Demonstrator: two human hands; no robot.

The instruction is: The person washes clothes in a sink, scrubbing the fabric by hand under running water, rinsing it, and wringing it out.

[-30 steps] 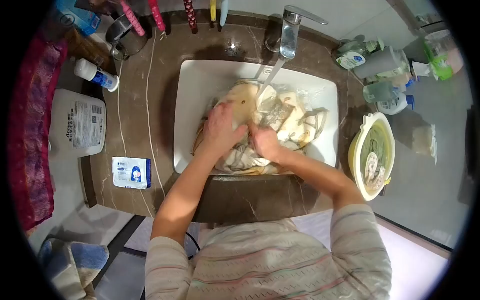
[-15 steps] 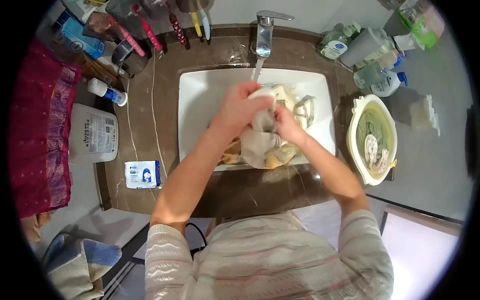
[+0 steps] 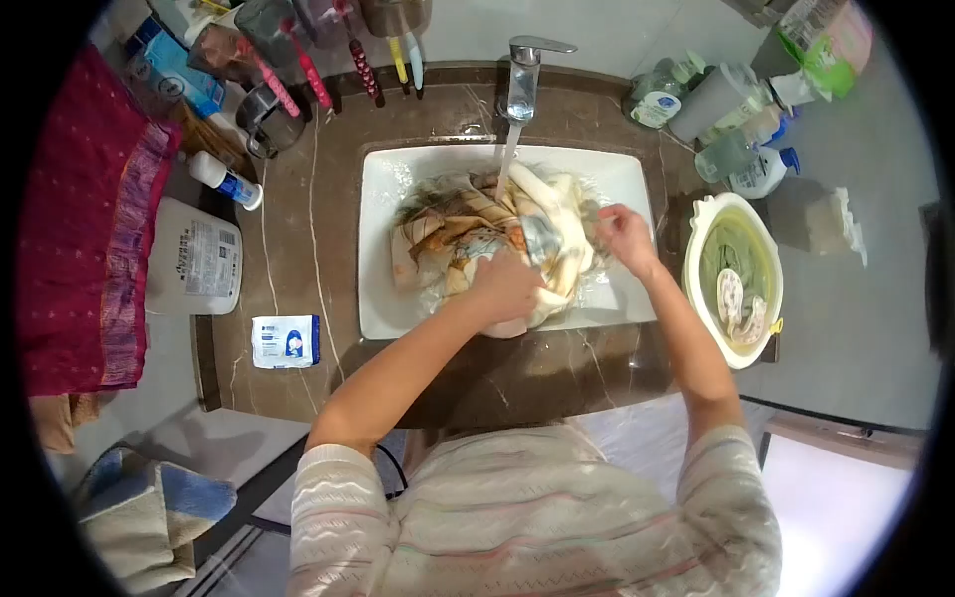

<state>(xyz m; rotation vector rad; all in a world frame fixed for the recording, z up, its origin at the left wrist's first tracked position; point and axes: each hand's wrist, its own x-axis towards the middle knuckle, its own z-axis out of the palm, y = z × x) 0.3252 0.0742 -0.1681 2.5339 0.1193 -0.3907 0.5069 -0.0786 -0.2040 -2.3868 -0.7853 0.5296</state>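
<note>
A wet printed garment (image 3: 473,234) in brown, cream and grey lies bunched in the white sink (image 3: 376,298), with cream fabric along its right side. My left hand (image 3: 507,289) is closed on the cloth near the front rim; its fingertips are partly hidden. To the right of the bundle, my right hand (image 3: 627,239) hovers over the basin with its fingers loosely bent and apart. I see nothing plainly held in it. Water runs from the chrome faucet (image 3: 522,90) onto the back of the cloth.
On the right of the counter stands a cream oval basin (image 3: 697,289) with green cloth and a pale patterned piece inside. Bottles (image 3: 659,98) line the back right. At left are a white jug (image 3: 194,264), a white-and-blue packet (image 3: 286,341) and a tube (image 3: 224,181). Toothbrushes (image 3: 310,78) hang behind.
Both hands have come apart. The pale cloth they held together is down in the sink, and the printed fabric now shows spread out. My left hand moved lower, my right hand outward.
</note>
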